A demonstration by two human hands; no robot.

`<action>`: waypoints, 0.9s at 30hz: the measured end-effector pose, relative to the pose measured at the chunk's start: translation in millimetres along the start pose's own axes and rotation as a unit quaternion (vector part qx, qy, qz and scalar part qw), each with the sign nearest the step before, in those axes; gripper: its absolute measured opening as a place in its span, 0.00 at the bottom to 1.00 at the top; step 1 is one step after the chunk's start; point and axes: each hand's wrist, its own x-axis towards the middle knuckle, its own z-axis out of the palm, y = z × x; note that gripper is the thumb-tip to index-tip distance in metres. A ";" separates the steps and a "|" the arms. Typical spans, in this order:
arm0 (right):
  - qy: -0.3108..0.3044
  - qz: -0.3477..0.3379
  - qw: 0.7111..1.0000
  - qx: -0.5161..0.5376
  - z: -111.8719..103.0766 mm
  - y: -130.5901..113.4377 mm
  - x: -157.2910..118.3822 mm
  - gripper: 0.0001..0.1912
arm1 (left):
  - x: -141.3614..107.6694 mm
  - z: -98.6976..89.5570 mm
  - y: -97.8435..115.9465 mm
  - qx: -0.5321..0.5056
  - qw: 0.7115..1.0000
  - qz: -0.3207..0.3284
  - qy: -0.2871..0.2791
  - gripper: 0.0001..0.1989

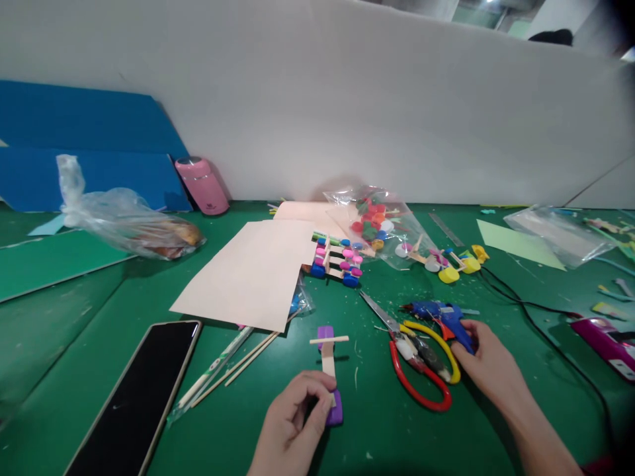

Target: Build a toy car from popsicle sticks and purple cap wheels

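Left hand (297, 423): fingers pinching the stick piece (328, 362) near its closer end.
Stick piece: front centre of worktop (397, 443); purple at both ends, crossbar at far end.
Right hand (489, 363): fingers gripping the glue gun (436, 311) by its handle.
Scissors (380, 311): between the hands, tips pointing away.

On the counter (381, 436), sticks (243, 363) lie right of a phone (136, 396), with a sheet of paper (243, 271) behind them; right of the paper sit small wheeled models (337, 261), a bag of caps (380, 221) behind these. At the back left, a flask (206, 188) stands before the wall (297, 99), right of a tied bag (129, 218). Scissors (391, 322) lie right of the stick assembly (328, 360), a glue gun (439, 312) just behind their handles
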 end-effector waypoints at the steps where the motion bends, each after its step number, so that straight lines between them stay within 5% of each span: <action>1: -0.006 0.011 1.000 0.010 -1.1 0.4 1.6 0.19 | -0.4 1.9 0.6 -0.007 1.000 -0.005 -0.001 0.08; 8: -0.053 0.059 0.982 0.172 -30.6 -9.8 -2.9 0.18 | -3.6 7.4 -1.8 -0.004 1.000 0.003 -0.015 0.07; 11: -0.163 0.067 0.915 0.363 -41.9 -28.2 -15.8 0.13 | -4.6 7.8 -6.3 0.034 0.998 0.048 -0.022 0.06; 14: -0.210 0.067 0.866 0.448 -43.7 -46.5 -30.2 0.12 | -5.6 8.2 -7.8 0.095 0.989 0.107 -0.027 0.05; 20: -0.287 -0.073 0.899 0.323 -39.8 -74.7 -55.6 0.11 | -4.1 8.3 -6.1 0.170 0.967 0.191 -0.012 0.07; 27: -0.212 -0.161 0.951 0.154 -35.5 -83.5 -68.4 0.16 | -3.7 8.5 -27.6 0.226 0.952 0.209 -0.010 0.08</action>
